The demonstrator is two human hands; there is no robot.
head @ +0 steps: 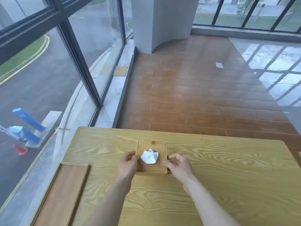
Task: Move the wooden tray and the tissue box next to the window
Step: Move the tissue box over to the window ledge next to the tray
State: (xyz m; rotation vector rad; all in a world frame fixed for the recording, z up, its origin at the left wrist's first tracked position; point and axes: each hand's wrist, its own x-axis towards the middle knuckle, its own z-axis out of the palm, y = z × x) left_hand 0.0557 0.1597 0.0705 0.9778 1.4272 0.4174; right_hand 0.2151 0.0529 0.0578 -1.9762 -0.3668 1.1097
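two bare hands on one square wooden tissue box [151, 156], near the far edge of a pale table [211, 176] with bold swirling grain. box is flat-topped, light bamboo-coloured, straight-sided; a crumpled white tissue [149, 156] puffs out of a dark opening in its lid.

left hand [128, 165]: fingers curled against the box's left side, thumb on the top edge. closed onto it. right hand [176, 165]: thumb tip at the box's right edge, fingers bent around the side wall below. also gripping. whether the box is lifted or resting on the table, cannot tell.

wooden tray [63, 194]: long, shallow rectangle with a thin raised rim, smooth warmer-toned board inside. lies to the left of the tissue box and nearer the person, well apart from it, along the table's window-side edge. nothing on it.

window [48, 70]: left of the tissue box, beyond the tray. tall glass panes in dark metal frames, pale stone sill below. wet-looking road and grass outside.

beyond the tissue box: reddish-brown plank floor [195, 95], glossy, giving way to reflective grey tile on the right. a small white scrap of paper [219, 65] lies far out on the planks. a curved white wall [162, 22] stands further back.
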